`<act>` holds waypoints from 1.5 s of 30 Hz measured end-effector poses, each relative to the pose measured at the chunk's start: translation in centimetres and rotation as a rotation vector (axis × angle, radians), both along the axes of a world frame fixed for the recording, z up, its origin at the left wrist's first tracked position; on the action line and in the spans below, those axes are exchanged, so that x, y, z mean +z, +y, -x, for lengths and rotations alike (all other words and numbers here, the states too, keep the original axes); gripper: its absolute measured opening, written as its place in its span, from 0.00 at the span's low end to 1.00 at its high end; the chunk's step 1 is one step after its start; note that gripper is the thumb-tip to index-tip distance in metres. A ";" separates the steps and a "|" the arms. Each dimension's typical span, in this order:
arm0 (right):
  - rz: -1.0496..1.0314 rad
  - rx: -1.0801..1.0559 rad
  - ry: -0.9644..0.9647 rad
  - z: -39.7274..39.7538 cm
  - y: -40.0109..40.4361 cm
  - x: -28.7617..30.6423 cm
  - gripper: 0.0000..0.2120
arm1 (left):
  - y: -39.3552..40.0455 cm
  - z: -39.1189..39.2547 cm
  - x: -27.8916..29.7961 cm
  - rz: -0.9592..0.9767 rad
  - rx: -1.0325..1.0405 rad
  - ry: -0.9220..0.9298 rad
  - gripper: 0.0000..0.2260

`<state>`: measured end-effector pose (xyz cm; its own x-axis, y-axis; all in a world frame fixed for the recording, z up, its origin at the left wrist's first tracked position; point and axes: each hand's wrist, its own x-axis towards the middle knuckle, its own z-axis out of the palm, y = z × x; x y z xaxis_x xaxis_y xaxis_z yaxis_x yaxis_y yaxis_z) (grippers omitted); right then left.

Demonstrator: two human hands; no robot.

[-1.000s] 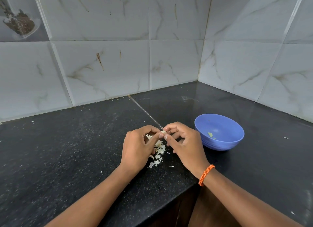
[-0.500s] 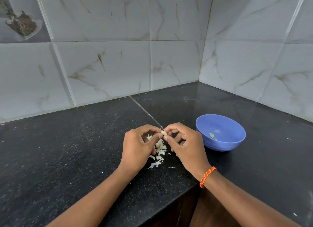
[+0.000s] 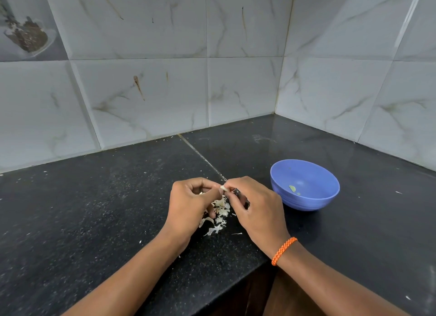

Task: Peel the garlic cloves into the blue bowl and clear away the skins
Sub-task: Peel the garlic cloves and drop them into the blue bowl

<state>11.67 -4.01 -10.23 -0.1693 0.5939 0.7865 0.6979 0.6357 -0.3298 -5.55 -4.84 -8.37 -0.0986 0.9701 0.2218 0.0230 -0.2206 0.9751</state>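
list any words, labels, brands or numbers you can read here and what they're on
None: no readable text anywhere.
The blue bowl, the wall tiles, the picture tile and the orange wristband carry no lettering.

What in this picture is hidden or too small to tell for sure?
All in the head view:
- The garlic clove: only a tip shows between the left hand and right hand, so how far it is peeled is unclear.
- The skins: part of the pile lies under the hands.
- A dark thing by the right fingers: too hidden to name.
- Green bits in the blue bowl: too small to identify.
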 end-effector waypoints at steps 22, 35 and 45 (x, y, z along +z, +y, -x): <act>0.223 0.219 0.251 -0.2 0.5 0.1 0.13 | 0.1 -0.1 0.1 -0.073 -0.052 0.078 0.06; 0.262 0.216 0.325 -0.3 0.2 0.5 0.16 | 0.1 0.0 -0.2 -0.105 -0.060 0.119 0.06; 0.287 0.206 0.350 -0.5 0.6 0.6 0.17 | 0.2 0.0 -0.3 -0.057 -0.032 0.100 0.05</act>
<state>12.16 -3.41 -9.68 -0.0606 0.7769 0.6267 0.3835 0.5978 -0.7039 -5.57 -4.67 -8.65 -0.0419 0.9579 0.2840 0.1118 -0.2780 0.9541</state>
